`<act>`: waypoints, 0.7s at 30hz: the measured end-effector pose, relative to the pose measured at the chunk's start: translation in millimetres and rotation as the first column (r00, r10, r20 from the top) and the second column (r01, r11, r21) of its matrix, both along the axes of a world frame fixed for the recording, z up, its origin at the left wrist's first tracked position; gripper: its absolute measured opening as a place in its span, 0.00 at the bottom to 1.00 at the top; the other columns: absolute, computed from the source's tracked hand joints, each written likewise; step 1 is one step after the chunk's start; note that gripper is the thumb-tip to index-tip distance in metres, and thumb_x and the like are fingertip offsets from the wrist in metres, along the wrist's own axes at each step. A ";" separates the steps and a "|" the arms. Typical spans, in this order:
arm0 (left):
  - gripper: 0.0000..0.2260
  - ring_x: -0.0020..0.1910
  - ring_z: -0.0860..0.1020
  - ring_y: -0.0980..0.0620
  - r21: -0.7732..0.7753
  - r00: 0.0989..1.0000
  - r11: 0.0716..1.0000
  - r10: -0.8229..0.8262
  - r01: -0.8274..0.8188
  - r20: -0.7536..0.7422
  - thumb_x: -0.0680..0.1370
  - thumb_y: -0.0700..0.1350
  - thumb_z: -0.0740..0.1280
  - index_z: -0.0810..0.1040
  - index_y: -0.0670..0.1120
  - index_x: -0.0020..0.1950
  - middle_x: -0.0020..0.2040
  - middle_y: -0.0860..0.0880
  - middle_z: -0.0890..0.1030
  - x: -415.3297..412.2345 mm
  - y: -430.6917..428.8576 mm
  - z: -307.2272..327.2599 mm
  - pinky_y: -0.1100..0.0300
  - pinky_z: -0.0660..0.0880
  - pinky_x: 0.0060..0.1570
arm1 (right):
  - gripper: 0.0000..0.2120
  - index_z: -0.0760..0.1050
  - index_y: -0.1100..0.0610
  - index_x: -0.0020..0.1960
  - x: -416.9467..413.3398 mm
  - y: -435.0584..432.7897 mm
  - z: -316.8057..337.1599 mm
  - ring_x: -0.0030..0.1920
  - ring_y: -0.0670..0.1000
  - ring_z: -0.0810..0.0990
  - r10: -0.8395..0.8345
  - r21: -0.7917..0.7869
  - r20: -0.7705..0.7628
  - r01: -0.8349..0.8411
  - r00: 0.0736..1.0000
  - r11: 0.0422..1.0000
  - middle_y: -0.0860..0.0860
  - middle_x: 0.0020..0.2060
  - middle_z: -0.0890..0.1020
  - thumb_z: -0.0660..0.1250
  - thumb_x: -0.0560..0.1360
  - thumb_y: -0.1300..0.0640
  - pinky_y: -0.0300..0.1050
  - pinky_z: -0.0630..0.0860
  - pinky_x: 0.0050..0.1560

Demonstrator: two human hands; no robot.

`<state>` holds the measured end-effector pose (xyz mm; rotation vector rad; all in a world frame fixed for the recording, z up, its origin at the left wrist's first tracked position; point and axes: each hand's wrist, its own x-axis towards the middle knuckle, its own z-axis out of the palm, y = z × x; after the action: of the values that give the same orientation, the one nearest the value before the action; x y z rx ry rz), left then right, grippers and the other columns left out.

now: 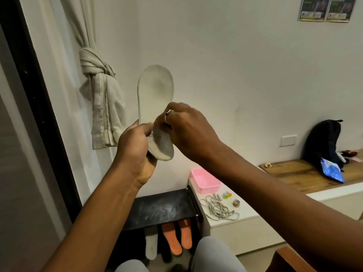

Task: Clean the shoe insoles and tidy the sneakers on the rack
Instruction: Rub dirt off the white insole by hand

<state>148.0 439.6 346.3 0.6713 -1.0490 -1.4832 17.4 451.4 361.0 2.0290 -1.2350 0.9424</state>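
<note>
Head view: your left hand [135, 152] grips the heel of a pale insole [155, 95], held upright at centre, toe toward 12 o'clock. Your right hand [188, 130] curls its fingers onto the insole's middle (what else it pinches there is unclear). A black rack [163, 209] sits at 6 o'clock.

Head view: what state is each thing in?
white insole, held upright in both hands
left hand, gripping its heel
right hand, pinching its middle
curtain, knotted
pink box, open
orange insoles, lying under rack shelf
shoelaces, tangled loose
</note>
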 end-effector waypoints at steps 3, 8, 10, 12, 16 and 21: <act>0.09 0.45 0.83 0.48 -0.015 0.999 1.000 0.021 -0.021 -0.024 0.85 0.41 0.58 0.78 0.47 0.52 0.44 0.46 0.84 1.2 3.2 2.9 0.51 0.81 0.51 | 0.03 0.85 0.62 0.44 -0.2 -5.1 4.9 0.39 0.55 0.81 0.005 -0.009 0.139 -0.003 0.990 1.000 0.54 0.41 0.83 0.72 0.74 0.65 0.52 0.80 0.38; 0.14 0.44 0.81 0.46 0.041 0.994 0.999 0.032 -0.028 -0.109 0.86 0.48 0.58 0.72 0.47 0.70 0.57 0.42 0.80 3.8 1.2 4.4 0.48 0.81 0.46 | 0.06 0.87 0.58 0.50 10.5 25.2 -13.8 0.43 0.49 0.83 0.115 0.190 0.210 -0.156 0.971 0.969 0.51 0.45 0.86 0.74 0.75 0.64 0.40 0.81 0.45; 0.13 0.39 0.79 0.47 0.035 0.993 0.999 0.027 -0.023 -0.114 0.86 0.49 0.57 0.72 0.48 0.69 0.53 0.42 0.79 2.9 0.7 5.0 0.54 0.76 0.36 | 0.06 0.87 0.57 0.50 9.3 35.1 -17.9 0.43 0.46 0.83 0.142 0.240 0.229 -0.197 0.963 0.951 0.50 0.45 0.86 0.74 0.74 0.64 0.34 0.78 0.45; 0.09 0.39 0.78 0.47 0.036 0.993 0.999 0.006 -0.001 -0.118 0.86 0.49 0.56 0.73 0.50 0.62 0.49 0.43 0.78 0.6 2.8 4.5 0.51 0.76 0.40 | 0.06 0.87 0.57 0.50 4.5 33.7 -13.2 0.43 0.47 0.83 0.125 0.234 0.222 -0.177 0.967 0.956 0.51 0.45 0.86 0.74 0.75 0.63 0.35 0.78 0.45; 0.08 0.40 0.83 0.50 0.015 0.995 1.000 0.014 -0.013 -0.102 0.86 0.48 0.58 0.73 0.52 0.49 0.42 0.46 0.82 -1.4 9.0 4.2 0.51 0.81 0.47 | 0.06 0.86 0.59 0.51 -4.6 15.1 -0.8 0.44 0.52 0.83 0.018 0.141 0.224 -0.051 0.974 0.989 0.52 0.47 0.85 0.72 0.76 0.63 0.50 0.81 0.45; 0.10 0.51 0.84 0.43 0.056 0.990 0.998 0.021 -0.013 -0.142 0.87 0.49 0.56 0.75 0.49 0.54 0.53 0.40 0.83 5.8 4.8 5.8 0.44 0.81 0.52 | 0.06 0.87 0.57 0.50 9.8 37.3 -19.5 0.43 0.47 0.83 0.097 0.229 0.248 -0.156 0.964 0.961 0.50 0.45 0.85 0.74 0.75 0.63 0.41 0.81 0.45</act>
<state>153.8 444.4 352.2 0.6022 -0.8939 -1.5262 27.2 488.8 341.5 2.2637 -1.4197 1.1677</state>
